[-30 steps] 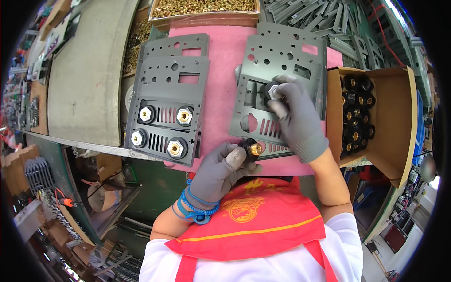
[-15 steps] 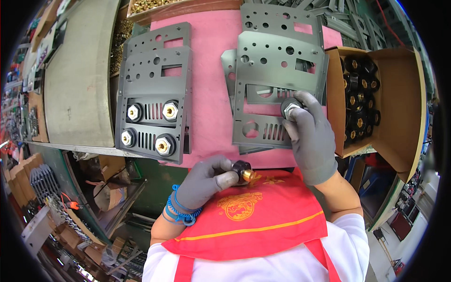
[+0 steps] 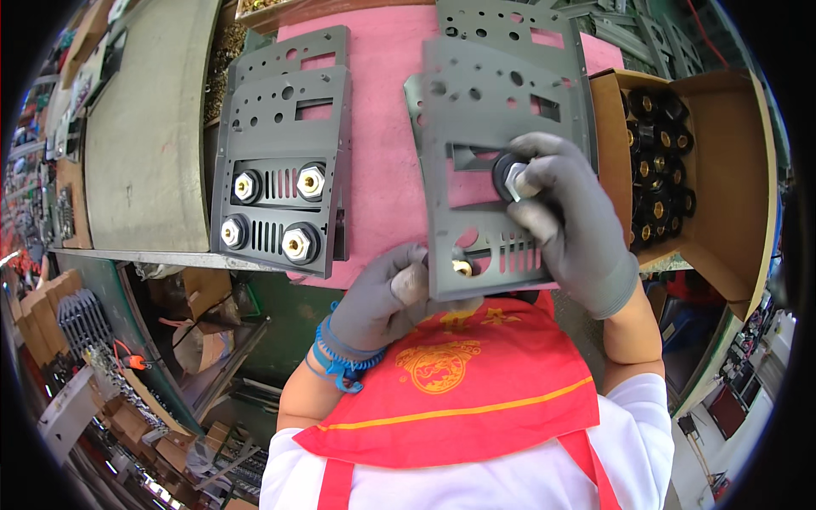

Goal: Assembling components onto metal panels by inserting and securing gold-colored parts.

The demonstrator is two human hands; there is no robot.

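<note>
My left hand [image 3: 393, 293], in a grey glove, is closed at the lower left corner of a grey metal panel [image 3: 476, 110]. It holds a black socket with a brass end [image 3: 461, 268]; the brass shows through the panel's lower round hole, while the body is hidden behind the sheet. In front of the panel, my gloved right hand [image 3: 582, 225] pinches a silver hex nut [image 3: 515, 181] together with a black ring [image 3: 503, 174]. Its lower fingers are near the panel's vent slots. Left of these, another panel [image 3: 255, 140] carries several fitted sockets with nuts [image 3: 299, 243].
On the right stands an open cardboard box [image 3: 727, 178] of black sockets [image 3: 654, 170]. Further panels [image 3: 510, 34] lie behind on the pink work surface [image 3: 387, 127]. Metal brackets [image 3: 629, 47] are piled at the far right. A flat grey board [image 3: 144, 136] is at the left.
The panel has come nearer and its lower edge has risen. My left hand has moved up and right, bringing the socket behind the hole. My right hand still holds the nut and ring.
</note>
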